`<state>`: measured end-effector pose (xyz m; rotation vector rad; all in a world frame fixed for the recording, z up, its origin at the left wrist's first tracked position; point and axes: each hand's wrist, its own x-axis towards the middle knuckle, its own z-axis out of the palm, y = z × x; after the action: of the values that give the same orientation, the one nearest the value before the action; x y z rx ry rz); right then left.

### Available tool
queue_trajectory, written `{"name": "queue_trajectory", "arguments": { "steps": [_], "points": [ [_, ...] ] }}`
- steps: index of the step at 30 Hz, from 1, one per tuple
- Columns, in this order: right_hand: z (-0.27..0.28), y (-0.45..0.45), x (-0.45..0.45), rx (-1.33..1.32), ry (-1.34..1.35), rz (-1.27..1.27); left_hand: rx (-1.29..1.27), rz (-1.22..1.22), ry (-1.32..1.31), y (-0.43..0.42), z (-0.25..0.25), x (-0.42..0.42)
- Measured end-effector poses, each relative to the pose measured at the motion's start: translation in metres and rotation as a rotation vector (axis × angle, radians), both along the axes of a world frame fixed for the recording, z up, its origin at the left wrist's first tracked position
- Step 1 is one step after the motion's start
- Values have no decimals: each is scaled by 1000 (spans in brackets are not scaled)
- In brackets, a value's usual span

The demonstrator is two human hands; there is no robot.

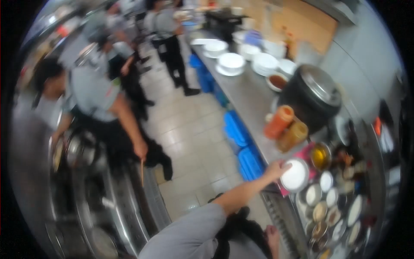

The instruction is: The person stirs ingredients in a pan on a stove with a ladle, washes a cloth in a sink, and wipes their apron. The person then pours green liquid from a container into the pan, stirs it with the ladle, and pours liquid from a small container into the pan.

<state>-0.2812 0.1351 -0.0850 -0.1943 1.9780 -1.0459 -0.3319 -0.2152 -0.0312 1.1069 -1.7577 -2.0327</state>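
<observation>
My left hand point(278, 169) reaches out to the right and grips the rim of a round bowl of white contents point(295, 175), over the counter's edge. Beside that bowl is a metal bowl of yellow liquid point(320, 156), and several small containers point(320, 211) of ingredients stand below it. Low in the view, my right hand point(272, 238) hangs near my body in front of the counter; its fingers look curled, but blur hides whether anything is in them.
Orange point(279, 121) and yellow-brown point(293, 136) bottles stand before a large dark pot point(308, 97). White bowls point(231, 63) line the metal counter point(254, 99). Blue bins point(250, 163) sit below. At left, a co-worker point(92, 93) holds a thin stick by the stove; others stand behind.
</observation>
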Motion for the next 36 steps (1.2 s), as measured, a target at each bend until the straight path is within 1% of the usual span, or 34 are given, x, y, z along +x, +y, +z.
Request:
{"name": "queue_trajectory", "arguments": {
  "steps": [1, 2, 4, 6, 7, 8, 9, 10, 11, 12, 13, 14, 15, 16, 17, 18, 20, 21, 22, 24, 25, 26, 28, 29, 30, 31, 32, 34, 35, 36],
  "points": [
    [0, -9, -13, -12, 47, 100, 40, 17, -65, 0, 22, 17],
    [-2, -13, -23, -27, 93, 187, 36, 73, -68, 2, 28, 37],
    [-24, -22, -49, -15, 32, 293, -46, 170, 79, 20, 32, 86],
    [-44, -35, -72, 9, -14, 423, -31, 294, 167, 43, -7, 160],
    [-50, -45, -81, -8, -85, 470, -76, 396, 139, 59, -18, 204],
    [-55, -52, -89, -15, -161, 517, 107, 513, 50, 78, -18, 252],
    [-57, -61, -94, 32, -124, 666, 130, 610, -244, 101, 18, 293],
    [-50, -63, -98, 57, -138, 763, 101, 826, -155, 140, -7, 335],
    [-43, -73, -97, 64, -118, 890, 63, 989, -283, 177, -13, 366],
    [-40, -83, -91, 60, -99, 1014, 5, 1077, -326, 221, -37, 403],
    [-65, -81, -96, -45, -2, 1133, 97, 1221, -345, 267, -47, 427],
    [-67, -89, -92, -57, -12, 1218, 184, 1351, -347, 306, -54, 445],
    [-65, -99, -91, -34, -26, 1257, 188, 1418, -340, 340, -70, 457],
    [-58, -107, -86, -6, -33, 1290, 217, 1490, -392, 377, -89, 463],
    [-48, -112, -74, -16, -61, 1241, 257, 1560, -435, 408, -104, 463],
    [-101, -120, -92, -67, -80, 1256, 278, 1627, -412, 434, -112, 462],
    [-215, -136, -132, -168, -123, 1283, 242, 1624, -837, 484, -126, 455],
    [-315, -161, -170, -509, -20, 1516, 200, 1613, -937, 514, -155, 453],
    [-310, -178, -160, -502, -19, 1577, 239, 1663, -923, 537, -170, 450],
    [-288, -212, -123, -524, 32, 1809, 624, 1468, -863, 573, -194, 441],
    [-277, -220, -99, -534, 49, 1916, 567, 1439, -922, 587, -204, 435],
    [-260, -223, -78, -542, 69, 2016, 602, 1470, -906, 598, -204, 428],
    [-227, -220, -37, -572, 119, 2197, 459, 1582, -872, 620, -192, 423],
    [-197, -214, -1, -573, 106, 2229, 480, 1610, -871, 626, -192, 424],
    [-152, -202, 41, -276, 34, 1944, 513, 1626, -861, 634, -190, 425],
    [-118, -196, 76, -2, -25, 1639, 543, 1643, -853, 641, -187, 427],
    [-100, -201, 99, -1, -32, 1664, 556, 1665, -857, 646, -188, 431],
    [-74, -217, 136, -104, -29, 1889, 582, 1721, -902, 654, -191, 438],
    [-62, -213, 153, -47, -10, 1838, 591, 1742, -898, 658, -187, 441],
    [-57, -210, 169, -48, -8, 1858, 572, 1833, -854, 662, -181, 446]
  ]
}}
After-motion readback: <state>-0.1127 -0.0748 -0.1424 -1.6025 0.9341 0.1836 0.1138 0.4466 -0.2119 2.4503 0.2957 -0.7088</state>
